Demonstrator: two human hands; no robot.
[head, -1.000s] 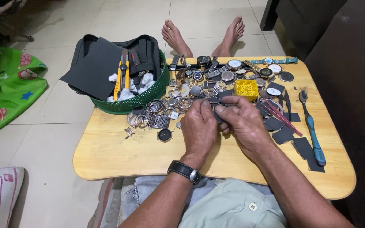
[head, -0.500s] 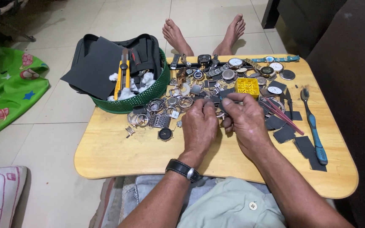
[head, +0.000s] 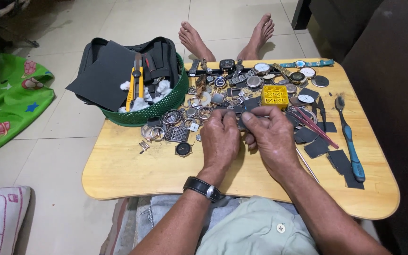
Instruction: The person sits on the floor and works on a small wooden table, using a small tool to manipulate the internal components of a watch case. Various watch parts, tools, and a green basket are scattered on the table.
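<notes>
My left hand (head: 220,137) and my right hand (head: 271,134) meet over the middle of a low wooden table (head: 133,170). Together they pinch a small dark watch part (head: 242,120) between the fingertips; most of it is hidden by the fingers. A black wristwatch (head: 203,187) sits on my left wrist. Just beyond the hands lies a heap of watch cases, dials and bands (head: 242,82), with a small yellow plastic holder (head: 275,96) among them. A round dark watch face (head: 183,149) lies left of my left hand.
A green mesh basket (head: 166,106) at the table's back left holds dark sheets, a yellow utility knife (head: 134,87) and cotton. A blue-handled brush (head: 350,141), dark sandpaper squares (head: 317,147) and pink tweezers (head: 315,127) lie right. My bare feet (head: 227,35) rest beyond the table.
Both hands stay together over the same spot. The fingers have shifted slightly around the small part.
</notes>
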